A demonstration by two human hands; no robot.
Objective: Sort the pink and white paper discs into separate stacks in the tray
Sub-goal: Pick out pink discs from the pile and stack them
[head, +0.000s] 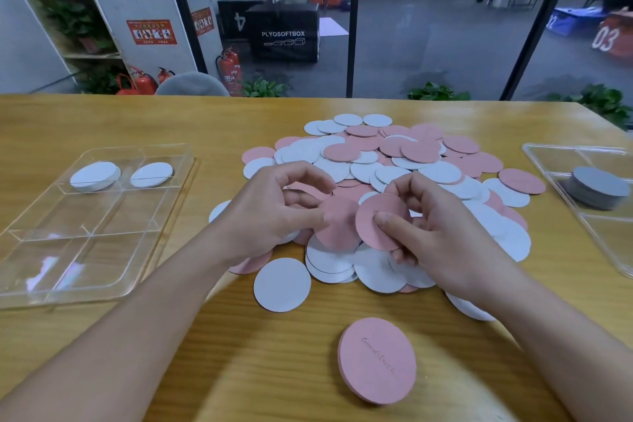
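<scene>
A big loose pile of pink and white paper discs (394, 161) covers the middle of the wooden table. My left hand (274, 209) pinches a pink disc (337, 226) just above the pile's near edge. Beside it, my right hand (435, 229) pinches a second pink disc (373, 226), thumb on its face. The two discs overlap slightly. A clear divided tray (85, 233) on the left holds two white stacks (94, 176) in its far compartments. A small stack of pink discs (376, 360) lies on the table close to me.
Another clear tray (603, 233) at the right edge holds a grey stack of discs (597, 187). A single white disc (281, 284) lies apart from the pile, near me. Bare wood shows along the table's front and between the pile and the left tray.
</scene>
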